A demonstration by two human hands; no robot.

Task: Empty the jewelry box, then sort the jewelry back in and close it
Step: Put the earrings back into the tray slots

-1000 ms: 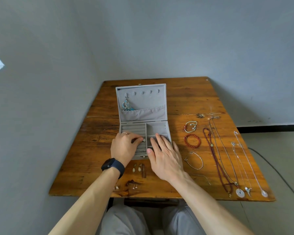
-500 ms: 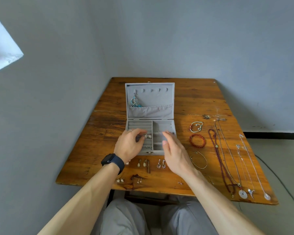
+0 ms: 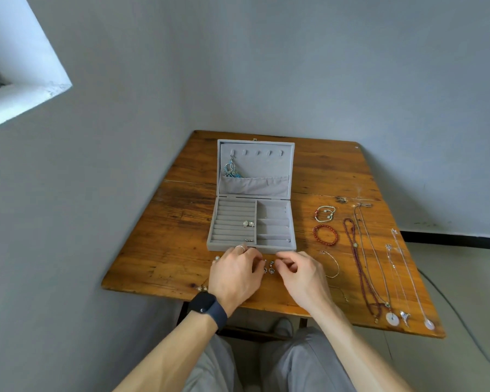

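The grey jewelry box [image 3: 251, 246] lies open mid-table. A blue and silver earring pair [image 3: 232, 169] hangs from a hook in its lid. One pair of stud earrings [image 3: 248, 223] sits in the ring rolls. In front of the box, a pair of dark drop earrings [image 3: 268, 267] lies on the table. My left hand [image 3: 235, 274] and right hand [image 3: 300, 274] flank them with curled fingertips right at the earrings' tops. Whether either hand pinches one is not clear.
Right of the box lie a white bead bracelet [image 3: 325, 214], a red bead bracelet [image 3: 325, 235], a thin bangle [image 3: 331, 264], a dark red bead necklace [image 3: 359, 264] and several pendant chains [image 3: 392, 319]. Small earrings [image 3: 217, 258] lie by my left hand. The wooden table [image 3: 159, 264] stands in a wall corner.
Both hands have come back out of the box to the table in front of it, closing in on the drop earrings. The view has tilted up and left.
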